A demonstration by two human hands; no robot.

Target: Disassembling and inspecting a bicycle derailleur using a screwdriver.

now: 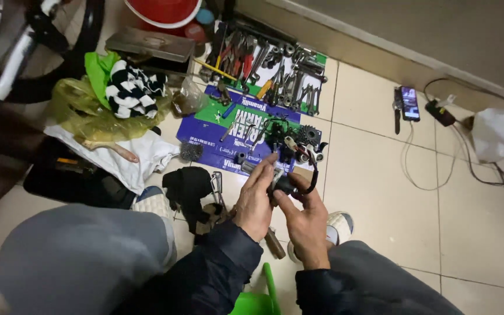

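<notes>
While both hands met over the tiled floor (380,192), a small black part (283,185) sat between them, just in front of the knees. The left hand (255,201) had its grip closed on the part's near side, fingers extended forward. The right hand (304,219) pinched the part from the other side, wrist bent inward, with a black cable (314,172) looping above it. Beyond lay a purple and green sheet (228,134) strewn with wrenches (298,81).

The small black part (284,185) is mostly hidden between the left hand (256,201) and right hand (305,217), and the red bucket (163,11) is cut off by the top edge.
</notes>
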